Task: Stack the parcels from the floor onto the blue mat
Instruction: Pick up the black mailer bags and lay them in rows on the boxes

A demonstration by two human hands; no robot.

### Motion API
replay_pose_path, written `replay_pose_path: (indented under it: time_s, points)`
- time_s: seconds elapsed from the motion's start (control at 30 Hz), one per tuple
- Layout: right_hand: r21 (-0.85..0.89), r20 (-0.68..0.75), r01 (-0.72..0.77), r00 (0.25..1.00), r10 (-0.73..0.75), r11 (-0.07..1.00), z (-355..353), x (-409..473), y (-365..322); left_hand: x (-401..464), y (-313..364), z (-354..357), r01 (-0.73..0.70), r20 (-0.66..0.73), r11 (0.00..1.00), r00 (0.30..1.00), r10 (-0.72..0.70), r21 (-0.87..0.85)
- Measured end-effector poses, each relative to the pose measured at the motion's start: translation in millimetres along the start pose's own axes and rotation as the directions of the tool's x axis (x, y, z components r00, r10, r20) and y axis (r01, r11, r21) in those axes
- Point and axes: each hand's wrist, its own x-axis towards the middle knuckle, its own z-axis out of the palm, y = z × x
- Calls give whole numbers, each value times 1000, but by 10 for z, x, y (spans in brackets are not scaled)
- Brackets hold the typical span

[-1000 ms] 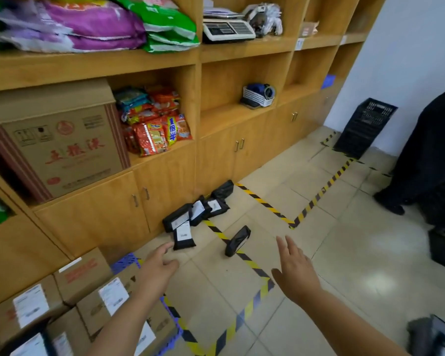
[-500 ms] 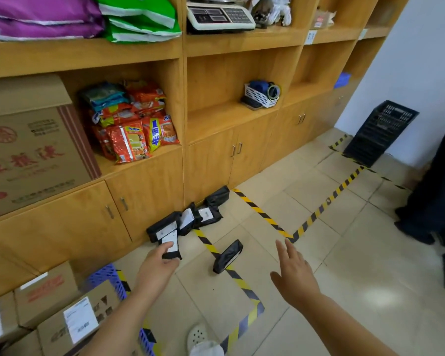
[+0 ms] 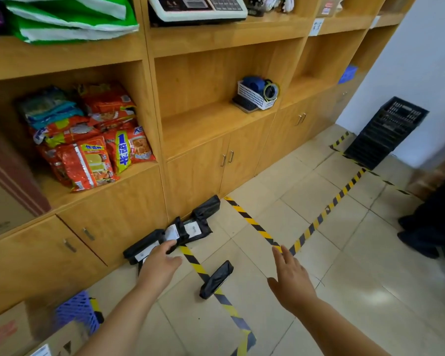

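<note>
Head cam, only view: left hand (image 3: 159, 263) is reaching w/ fingers out flat over a black plastic-wrapped parcel (image 3: 141, 249) by the cabinet base. Can't tell if it's actually touching, but it's not gripping anything. Right hand (image 3: 290, 278) hangs over the glossy beige tile floor (image 3: 344, 291), fingers spread, holding nothing.

More soft black bagged parcels w/ white labels (image 3: 190, 228) bunched against the wooden cabinet doors (image 3: 118, 222), one slim one (image 3: 216, 278) lying alone on the yellow/black striped tape (image 3: 252, 222). Blue mat (image 3: 77, 312), gridded plastic, peeks out bottom left next to cardboard boxes (image 3: 23, 337). Crinkly snack packs (image 3: 98, 155) on the shelf above.
</note>
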Motion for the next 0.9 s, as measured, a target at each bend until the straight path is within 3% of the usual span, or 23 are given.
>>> replay_pose_path:
  time_s: [0.23, 0.53, 0.9]
  points:
    - [-61, 79, 131, 989, -126, 989, -169, 985, 324, 497, 351, 509, 71, -28, 997, 997, -71, 11]
    - [-114, 295, 350, 906, -304, 930, -149, 2322, 958, 987, 536, 1501, 317, -69, 947, 945, -321, -56]
    - [-145, 515, 564, 745, -424, 813, 976, 3511, 985, 1885, -159, 2400, 476, -91, 879, 876, -474, 2]
